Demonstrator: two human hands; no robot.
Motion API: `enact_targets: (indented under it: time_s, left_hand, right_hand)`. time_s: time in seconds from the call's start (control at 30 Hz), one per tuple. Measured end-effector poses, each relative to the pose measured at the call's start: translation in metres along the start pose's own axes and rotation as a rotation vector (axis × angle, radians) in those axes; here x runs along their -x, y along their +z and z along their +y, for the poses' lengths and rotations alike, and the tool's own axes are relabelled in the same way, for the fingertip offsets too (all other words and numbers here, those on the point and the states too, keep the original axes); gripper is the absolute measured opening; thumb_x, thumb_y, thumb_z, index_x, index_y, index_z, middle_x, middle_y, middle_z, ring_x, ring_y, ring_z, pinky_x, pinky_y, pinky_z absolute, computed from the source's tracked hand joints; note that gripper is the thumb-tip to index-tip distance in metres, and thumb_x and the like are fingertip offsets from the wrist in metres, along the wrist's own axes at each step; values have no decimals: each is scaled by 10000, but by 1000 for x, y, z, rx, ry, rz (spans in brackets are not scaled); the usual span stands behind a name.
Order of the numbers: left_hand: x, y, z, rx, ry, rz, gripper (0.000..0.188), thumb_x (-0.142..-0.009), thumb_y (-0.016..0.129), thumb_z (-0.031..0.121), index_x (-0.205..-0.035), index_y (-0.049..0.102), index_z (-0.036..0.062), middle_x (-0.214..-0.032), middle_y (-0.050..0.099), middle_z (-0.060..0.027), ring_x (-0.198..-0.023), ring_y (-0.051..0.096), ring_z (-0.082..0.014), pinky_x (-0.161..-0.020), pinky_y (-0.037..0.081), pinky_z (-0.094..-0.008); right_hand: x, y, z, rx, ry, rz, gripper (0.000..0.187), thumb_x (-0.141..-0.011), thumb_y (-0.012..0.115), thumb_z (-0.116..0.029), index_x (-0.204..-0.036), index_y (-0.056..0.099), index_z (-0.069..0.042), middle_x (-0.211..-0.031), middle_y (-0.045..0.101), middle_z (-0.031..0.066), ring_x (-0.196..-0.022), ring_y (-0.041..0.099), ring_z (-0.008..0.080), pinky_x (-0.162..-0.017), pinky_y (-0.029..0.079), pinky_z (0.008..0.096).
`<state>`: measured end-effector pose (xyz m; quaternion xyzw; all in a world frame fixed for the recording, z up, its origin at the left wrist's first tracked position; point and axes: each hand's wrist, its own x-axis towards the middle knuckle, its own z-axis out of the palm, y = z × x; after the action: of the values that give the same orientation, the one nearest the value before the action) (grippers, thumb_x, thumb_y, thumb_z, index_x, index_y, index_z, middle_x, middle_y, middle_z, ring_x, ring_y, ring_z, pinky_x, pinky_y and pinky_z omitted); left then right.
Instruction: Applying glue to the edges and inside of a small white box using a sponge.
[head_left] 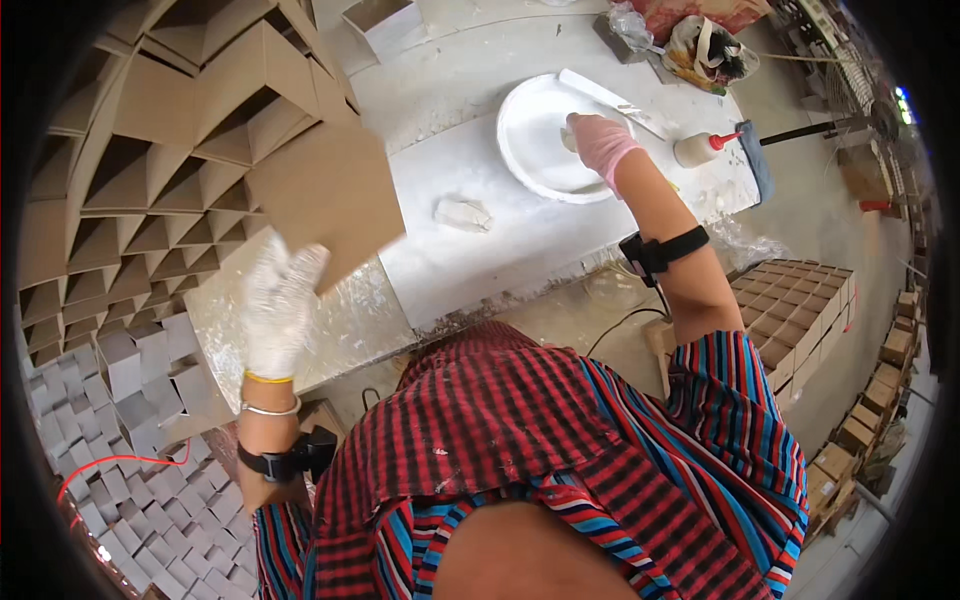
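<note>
My left hand (284,305), in a thin whitish glove with a yellow band at the wrist, grips the lower edge of a brown cardboard piece (335,200). Its flat, squarish face shows, and I cannot tell whether it is a whole box. My right hand (600,145), in a pink glove, is closed over a round white tray (515,150) that has a white coating inside. A small pale, greenish thing (568,138) shows at its fingertips, too little of it to name. Across the tray's far right rim lies a long white flat strip (605,98).
Open brown boxes (160,100) are stacked high at the left, above many pale boxes (160,520). On the worktable (440,160) are crumpled clear plastic (463,213) and a red-tipped squeeze bottle (700,149). A divided stack of boxes (795,310) stands at right.
</note>
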<state>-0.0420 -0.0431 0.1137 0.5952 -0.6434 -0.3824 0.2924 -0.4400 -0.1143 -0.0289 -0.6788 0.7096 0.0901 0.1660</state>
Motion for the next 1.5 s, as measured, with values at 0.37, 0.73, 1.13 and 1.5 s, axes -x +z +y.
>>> enact_targets:
  time_s: [0.37,0.73,1.13,1.5]
  left_hand:
    - [28,57,-117,187,10,-299,301,-876,552,82,-1164,559,-6,-1114,612,-111,-1027,559,-184,-897,425,-286]
    - [20,111,-87,-191,265,-433,307,-872,547,203,-1069,557,-32,-978,607,-228,-916,593,-348,-837,465,-363]
    - [-49,150,-88,610,-96,-309,207,-875,585,121,-1052,600,16,-889,587,29,-776,496,-59,-695,418,-220]
    - [16,126,-196,1163,-421,-43,280,-791,567,-99,-1016,588,66,-931,593,11,-807,552,-70,-618,451,-187]
  right_hand:
    - [-20,37,-1,287,-146,-42,167,-823,504,-88,-911,613,3,-919,648,201,-880,628,356,-749,494,403]
    - [26,22,46,-230,-7,342,381,-763,612,-170,-1122,583,-46,-972,631,222,-921,604,357,-797,470,383]
    - [55,36,42,-1226,119,279,274,-828,613,-34,-1101,620,-52,-962,625,5,-843,568,92,-758,464,221]
    - [70,42,-4,-1794,113,172,224,-858,598,-93,-1076,603,-43,-886,624,20,-665,528,73,-593,446,199]
